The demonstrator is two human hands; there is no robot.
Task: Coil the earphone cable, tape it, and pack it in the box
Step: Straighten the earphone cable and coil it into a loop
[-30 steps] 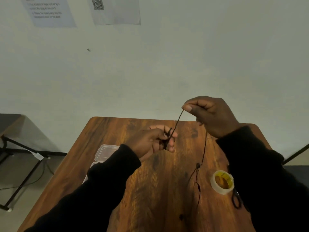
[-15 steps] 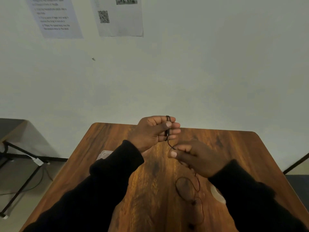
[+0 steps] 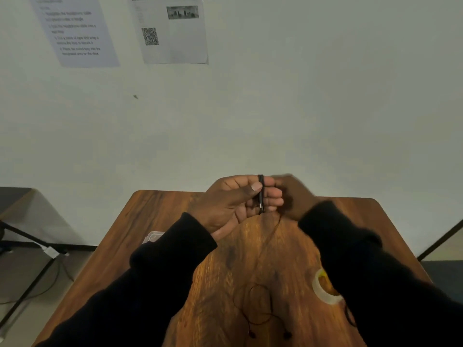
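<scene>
**Cable wound round the left fingers**

The black earphone cable point(image 3: 261, 194) is looped several turns around the fingers point(image 3: 271, 196) of the left hand point(image 3: 233, 204), whose thumb presses the coil in place. A loose strand drops to the wooden surface point(image 3: 175, 209), ending in small loops and earbuds point(image 3: 286, 334) near the front edge. The right hand point(image 3: 292, 196) sits just behind, blurred; I cannot tell its grip. A tape roll point(image 3: 324, 288) lies right; a clear box point(image 3: 152, 236) peeks out left.

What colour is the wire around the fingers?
Black earphone cable, seen in the head view.
</scene>
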